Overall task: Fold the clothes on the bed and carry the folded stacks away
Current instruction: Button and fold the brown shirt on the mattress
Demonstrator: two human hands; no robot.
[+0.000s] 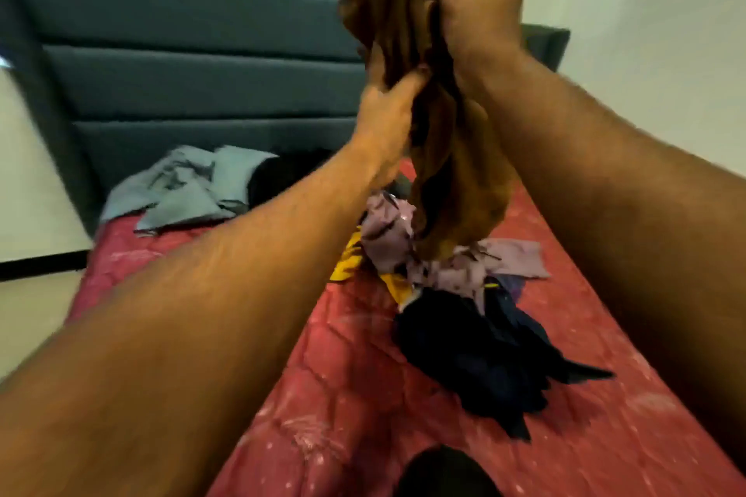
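Note:
A brown garment [456, 173] hangs bunched above the bed, its lower end brushing the clothes pile. My right hand [476, 0] grips its top near the upper edge of the view. Lower down, my left hand [387, 113] holds the same cloth from the left side. Beneath it on the red bedspread [363, 395] lie a lilac patterned garment [395, 238], a yellow piece [351, 258] and a crumpled dark navy garment [484, 359]. The whole view is motion-blurred.
Grey-blue clothes [181, 190] and a black item [282, 178] lie near the dark grey padded headboard [193, 85]. A white wall [666, 32] runs along the bed's right side, pale floor [36, 295] on the left. A dark rounded shape [444, 472] sits at the bottom edge.

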